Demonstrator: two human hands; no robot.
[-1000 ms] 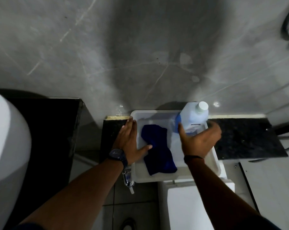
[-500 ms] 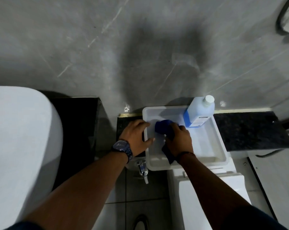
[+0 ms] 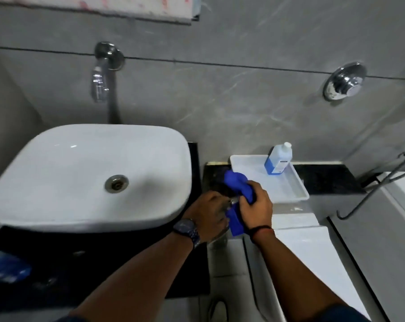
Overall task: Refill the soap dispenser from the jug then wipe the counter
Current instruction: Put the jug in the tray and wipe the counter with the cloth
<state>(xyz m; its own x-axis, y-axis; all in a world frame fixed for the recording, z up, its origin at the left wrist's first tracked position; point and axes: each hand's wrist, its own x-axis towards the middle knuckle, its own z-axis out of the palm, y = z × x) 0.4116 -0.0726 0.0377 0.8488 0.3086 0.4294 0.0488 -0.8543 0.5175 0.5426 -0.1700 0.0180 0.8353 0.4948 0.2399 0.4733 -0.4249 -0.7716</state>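
A blue cloth (image 3: 238, 187) is bunched in my right hand (image 3: 255, 205), above the black counter's (image 3: 324, 180) left end; its loose end hangs down between my hands. My left hand (image 3: 208, 211), with a watch on its wrist, is curled right beside the cloth; blur hides whether it grips it. The jug (image 3: 278, 159), a clear bottle with blue liquid and a white cap, stands upright in the far corner of a white tray (image 3: 299, 192) on the counter. I see no soap dispenser that I can make out.
A white basin (image 3: 87, 177) sits on a black top at the left, under a chrome wall tap (image 3: 101, 82). A chrome flush button (image 3: 344, 83) is on the grey wall. A white cistern (image 3: 299, 231) lies below the tray. A blurred blue object (image 3: 6, 268) is at bottom left.
My right hand has lifted the blue cloth out of the tray toward the left. My left hand has left the tray rim and come up beside the cloth. The view swung left and shows the basin.
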